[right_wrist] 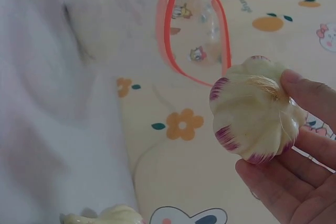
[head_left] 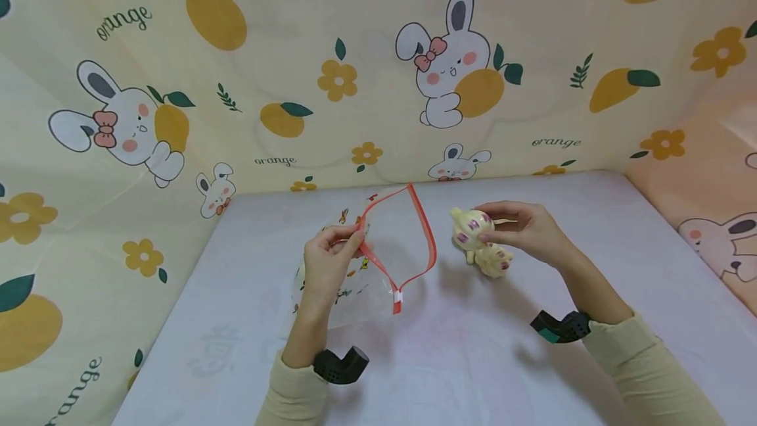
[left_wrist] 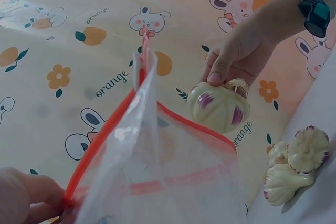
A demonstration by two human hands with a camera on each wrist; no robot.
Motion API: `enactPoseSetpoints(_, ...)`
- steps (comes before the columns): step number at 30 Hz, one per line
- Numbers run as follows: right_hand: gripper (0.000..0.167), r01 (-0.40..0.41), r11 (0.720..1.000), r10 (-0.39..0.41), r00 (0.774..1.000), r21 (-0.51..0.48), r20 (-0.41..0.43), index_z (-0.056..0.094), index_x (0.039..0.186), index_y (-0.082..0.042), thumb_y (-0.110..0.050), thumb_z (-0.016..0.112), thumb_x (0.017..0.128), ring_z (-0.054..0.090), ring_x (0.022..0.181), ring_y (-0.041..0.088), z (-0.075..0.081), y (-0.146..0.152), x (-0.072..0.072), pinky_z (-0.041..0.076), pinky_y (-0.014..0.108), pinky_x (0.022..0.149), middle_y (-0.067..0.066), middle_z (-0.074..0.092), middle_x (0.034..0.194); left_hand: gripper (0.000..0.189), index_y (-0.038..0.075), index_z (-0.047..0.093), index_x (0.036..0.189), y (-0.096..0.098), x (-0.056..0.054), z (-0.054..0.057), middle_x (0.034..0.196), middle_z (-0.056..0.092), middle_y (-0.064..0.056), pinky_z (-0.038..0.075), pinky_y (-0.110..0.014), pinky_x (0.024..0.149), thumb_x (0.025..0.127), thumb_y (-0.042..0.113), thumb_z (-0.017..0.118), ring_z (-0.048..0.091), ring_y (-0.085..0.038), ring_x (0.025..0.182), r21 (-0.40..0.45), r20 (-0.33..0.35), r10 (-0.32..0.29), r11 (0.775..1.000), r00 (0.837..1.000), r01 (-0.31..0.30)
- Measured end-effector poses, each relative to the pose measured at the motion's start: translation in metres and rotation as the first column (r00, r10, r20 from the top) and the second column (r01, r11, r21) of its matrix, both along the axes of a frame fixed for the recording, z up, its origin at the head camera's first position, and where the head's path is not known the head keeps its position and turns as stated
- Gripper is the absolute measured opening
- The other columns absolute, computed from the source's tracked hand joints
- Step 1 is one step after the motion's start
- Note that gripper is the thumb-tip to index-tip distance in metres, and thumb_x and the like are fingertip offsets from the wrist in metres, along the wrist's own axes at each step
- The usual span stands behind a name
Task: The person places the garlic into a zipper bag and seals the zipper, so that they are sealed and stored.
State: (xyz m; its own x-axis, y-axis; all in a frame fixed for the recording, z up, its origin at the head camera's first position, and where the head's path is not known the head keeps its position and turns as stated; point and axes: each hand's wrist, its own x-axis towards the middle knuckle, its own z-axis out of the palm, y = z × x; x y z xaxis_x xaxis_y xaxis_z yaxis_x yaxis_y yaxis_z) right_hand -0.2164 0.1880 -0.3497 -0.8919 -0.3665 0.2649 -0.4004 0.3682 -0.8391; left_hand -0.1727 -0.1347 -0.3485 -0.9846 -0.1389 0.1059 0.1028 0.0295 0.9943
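Note:
My left hand [head_left: 327, 258] pinches the red zip edge of a clear plastic zip bag [head_left: 367, 298] printed with small coloured figures. The bag's mouth gapes towards the right, and its white slider [head_left: 397, 296] sits at the near end. Between thumb and fingers, my right hand [head_left: 535, 232] holds a cream garlic bulb [head_left: 471, 229] with purple streaks, raised just right of the bag mouth and outside it. The left wrist view shows several more garlic bulbs [left_wrist: 307, 148] clustered on the table below; the head view partly hides them behind the held one.
A white-covered table [head_left: 236, 373] lies under both hands. Behind it and at the sides hang cloth walls [head_left: 355, 31] printed with rabbits and oranges. A dark camera [head_left: 340, 365] is strapped to the left wrist, another camera [head_left: 562, 327] to the right.

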Motion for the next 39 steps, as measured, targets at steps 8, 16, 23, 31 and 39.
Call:
enactPoseSetpoints(8,0.042,-0.026,0.999,0.027,0.999,-0.045,0.022,0.06,0.12,0.008,-0.005,0.073,0.083,0.066,0.092,-0.006,0.003,-0.005,0.003,0.056,0.012,0.079,-0.03,0.064,0.105,0.021,-0.008,0.066,0.106,0.001,-0.002,-0.002,0.075,0.07,0.005,0.059,-0.016,0.068,0.089,0.003,0.066,0.068,-0.002,0.063,0.028,-0.017,-0.005,1.0,1.0,0.006)
enactPoseSetpoints(16,0.041,-0.036,0.998,0.037,0.999,-0.048,0.01,0.061,0.12,0.007,-0.003,0.074,0.082,0.065,0.094,-0.006,0.006,-0.011,0.003,0.055,0.011,0.081,-0.03,0.064,0.106,0.021,-0.008,0.066,0.107,0.003,-0.003,-0.003,0.08,0.069,0.002,0.059,-0.016,0.068,0.089,0.002,0.066,0.067,-0.001,0.063,0.032,-0.019,-0.015,0.999,1.0,0.016)
enactPoseSetpoints(23,0.04,-0.076,0.993,0.076,0.997,-0.093,-0.004,0.061,0.118,0.009,-0.002,0.073,0.082,0.065,0.093,-0.005,0.004,-0.017,0.003,0.057,0.013,0.079,-0.028,0.065,0.106,0.02,-0.005,0.068,0.106,0.003,-0.002,-0.004,0.087,0.071,-0.01,0.059,-0.017,0.069,0.089,0.003,0.066,0.068,-0.002,0.064,0.005,-0.004,-0.009,1.0,1.0,0.009)
enactPoseSetpoints(31,0.042,-0.105,0.983,0.11,0.994,-0.149,0.026,0.059,0.119,0.011,-0.001,0.074,0.081,0.068,0.091,-0.002,-0.002,-0.024,0.001,0.058,0.016,0.078,-0.026,0.067,0.106,0.02,-0.005,0.067,0.107,0.001,-0.002,-0.003,0.081,0.071,-0.002,0.059,-0.016,0.071,0.089,0.004,0.065,0.069,-0.004,0.066,0.001,0.009,-0.011,1.0,1.0,0.011)
enactPoseSetpoints(39,0.042,-0.095,0.989,0.097,0.995,-0.116,0.013,0.061,0.119,0.008,-0.003,0.074,0.081,0.067,0.092,-0.003,-0.001,-0.03,0.001,0.058,0.015,0.079,-0.028,0.066,0.106,0.02,-0.005,0.067,0.107,0.001,-0.003,-0.003,0.076,0.072,0.0,0.059,-0.017,0.071,0.089,0.004,0.066,0.069,-0.005,0.065,0.025,0.015,-0.012,1.0,1.0,0.011)
